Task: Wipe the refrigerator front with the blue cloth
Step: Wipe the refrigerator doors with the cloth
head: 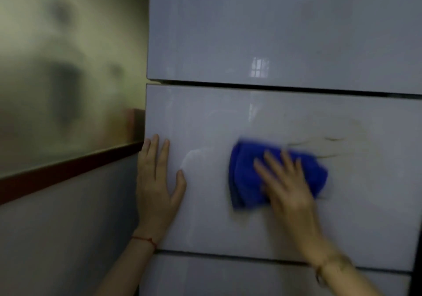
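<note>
The glossy grey refrigerator front (285,33) fills the right of the view, split by dark horizontal gaps into an upper door, a middle drawer panel (205,117) and a lower panel. A crumpled blue cloth (246,172) lies flat against the middle panel. My right hand (287,181) presses on the cloth with fingers spread; it is blurred by motion. My left hand (157,181) rests flat and open on the panel's left edge, holding nothing. Faint brownish streaks (335,140) mark the panel to the right of the cloth.
A frosted glass pane (68,79) with a dark red-brown frame rail (68,172) stands to the left of the refrigerator, with a grey wall panel (68,238) below it. A red string bracelet (146,239) circles my left wrist.
</note>
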`<state>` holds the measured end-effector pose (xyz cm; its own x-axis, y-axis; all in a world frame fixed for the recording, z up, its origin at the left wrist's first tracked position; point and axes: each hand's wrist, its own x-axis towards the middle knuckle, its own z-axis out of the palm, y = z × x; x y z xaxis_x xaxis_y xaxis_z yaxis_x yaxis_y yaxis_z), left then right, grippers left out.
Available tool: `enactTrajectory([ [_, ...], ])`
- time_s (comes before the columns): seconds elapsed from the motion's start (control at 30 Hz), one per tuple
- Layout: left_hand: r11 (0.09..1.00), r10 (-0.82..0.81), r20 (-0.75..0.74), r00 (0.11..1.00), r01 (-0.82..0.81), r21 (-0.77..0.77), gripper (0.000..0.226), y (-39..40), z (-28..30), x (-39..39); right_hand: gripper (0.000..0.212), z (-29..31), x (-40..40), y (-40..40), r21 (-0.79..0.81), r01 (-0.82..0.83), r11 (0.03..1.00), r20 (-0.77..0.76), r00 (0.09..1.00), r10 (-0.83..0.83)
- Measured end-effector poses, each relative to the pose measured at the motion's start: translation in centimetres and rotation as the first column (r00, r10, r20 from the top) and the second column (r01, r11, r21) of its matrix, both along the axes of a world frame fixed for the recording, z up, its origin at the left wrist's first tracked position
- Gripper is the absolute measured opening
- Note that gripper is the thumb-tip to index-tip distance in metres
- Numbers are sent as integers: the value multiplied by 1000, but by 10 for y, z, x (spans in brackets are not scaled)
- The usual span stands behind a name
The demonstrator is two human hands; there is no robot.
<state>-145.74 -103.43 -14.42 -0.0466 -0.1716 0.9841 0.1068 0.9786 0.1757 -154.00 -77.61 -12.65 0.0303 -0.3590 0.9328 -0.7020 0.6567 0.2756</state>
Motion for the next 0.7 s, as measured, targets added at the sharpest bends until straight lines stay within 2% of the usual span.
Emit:
enactTrajectory([
  [0.07,1000,0,0,1000,0,5,60,0,-1,-1,41,66,6,-19,-206,-53,977,31,998,60],
  [0.13,1000,-8,9,1000,8,3,61,0,-1,-2,41,95,9,-40,-249,-70,966,6,997,74],
  [0.2,1000,-9,15,1000,9,-3,62,-2,-2,-2,41,68,10,-51,-143,-76,987,-56,996,69],
  [0.3,1000,10,4,1000,-10,-25,62,-2,-2,-4,41,-14,13,-36,62,-46,997,-73,996,50],
  [0.37,999,17,-5,1000,-17,-32,61,-2,-2,-4,39,-32,8,-9,101,1,995,-73,997,7],
  [0.4,999,17,-9,1000,-18,-32,61,-2,-2,-4,38,-23,3,2,60,7,998,-59,998,-3],
  [0.47,999,20,-15,1000,-21,-29,60,-1,-2,-4,39,19,-6,10,-147,-12,989,1,1000,12],
  [0.53,999,23,-27,999,-24,-34,59,0,-2,-5,41,76,-10,10,-363,-31,931,45,998,51],
  [0.57,999,24,-29,999,-25,-36,59,0,-2,-5,42,94,-10,5,-419,-31,908,44,998,55],
  [0.63,999,23,-27,999,-24,-34,60,-1,-3,-5,42,90,-9,-3,-403,-35,914,28,998,51],
  [0.7,999,24,-35,999,-25,-34,60,-2,-3,-5,43,41,-8,-3,-258,-33,966,18,999,39],
])
